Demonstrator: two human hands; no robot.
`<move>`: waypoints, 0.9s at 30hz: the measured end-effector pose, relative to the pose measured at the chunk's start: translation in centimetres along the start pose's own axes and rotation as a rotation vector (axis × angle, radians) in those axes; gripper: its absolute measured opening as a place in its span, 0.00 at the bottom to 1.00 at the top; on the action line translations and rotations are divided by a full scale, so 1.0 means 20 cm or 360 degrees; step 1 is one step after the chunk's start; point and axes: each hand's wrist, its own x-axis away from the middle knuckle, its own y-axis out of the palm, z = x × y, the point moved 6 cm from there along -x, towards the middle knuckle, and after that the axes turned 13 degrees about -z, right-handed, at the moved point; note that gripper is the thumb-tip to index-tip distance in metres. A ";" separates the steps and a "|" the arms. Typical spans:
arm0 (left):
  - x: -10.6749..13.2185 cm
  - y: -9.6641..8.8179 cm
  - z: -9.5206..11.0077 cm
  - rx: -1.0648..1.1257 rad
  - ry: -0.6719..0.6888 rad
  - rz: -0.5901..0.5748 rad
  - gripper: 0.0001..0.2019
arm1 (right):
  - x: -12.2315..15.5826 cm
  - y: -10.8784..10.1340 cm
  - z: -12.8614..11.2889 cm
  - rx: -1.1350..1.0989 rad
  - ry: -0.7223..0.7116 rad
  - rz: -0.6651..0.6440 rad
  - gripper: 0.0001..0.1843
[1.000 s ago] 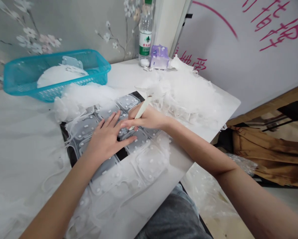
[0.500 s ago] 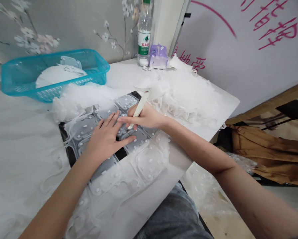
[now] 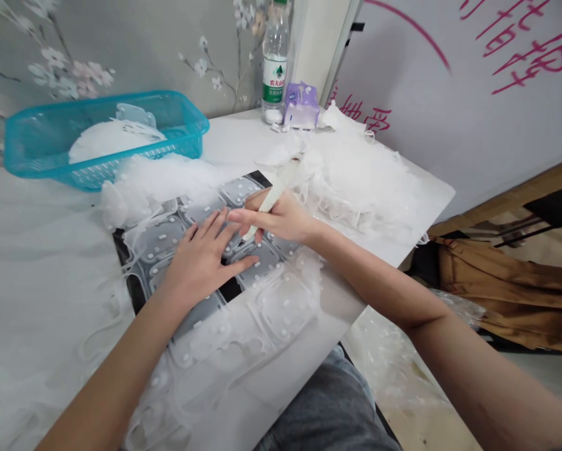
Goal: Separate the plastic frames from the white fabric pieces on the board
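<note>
A translucent sheet of moulded rounded-square pieces [image 3: 161, 241] with small white bumps lies on the table, partly over a black board [image 3: 231, 289]. My left hand [image 3: 199, 260] rests flat on the sheet, its fingers spread. Just right of it, my right hand [image 3: 281, 216] is closed round a slim, pale pen-shaped tool [image 3: 274, 193]. The tool slants, and its dark lower tip is at the sheet between my hands; I cannot make out the tip's exact kind.
A blue plastic basket [image 3: 196, 134] with white pieces stands back left. White scraps [image 3: 356, 181] lie heaped on the right and behind the sheet [image 3: 159, 178]. Against the wall stand a water bottle [image 3: 274, 75] and a purple packet [image 3: 301, 105]. The table's edge runs along the right.
My right hand has shifted slightly right with the tool, which leans over more to the right. The left hand stays in place on the sheet. The view has moved a little.
</note>
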 end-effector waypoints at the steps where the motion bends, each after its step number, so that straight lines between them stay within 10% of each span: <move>1: 0.00 0.00 0.00 -0.0011 0.0001 0.0005 0.39 | 0.00 0.00 0.00 0.0022 -0.0015 -0.0012 0.25; 27: -0.01 0.03 -0.02 -0.0015 -0.0052 -0.0015 0.38 | 0.00 0.02 -0.06 0.0641 -0.0094 -0.0392 0.26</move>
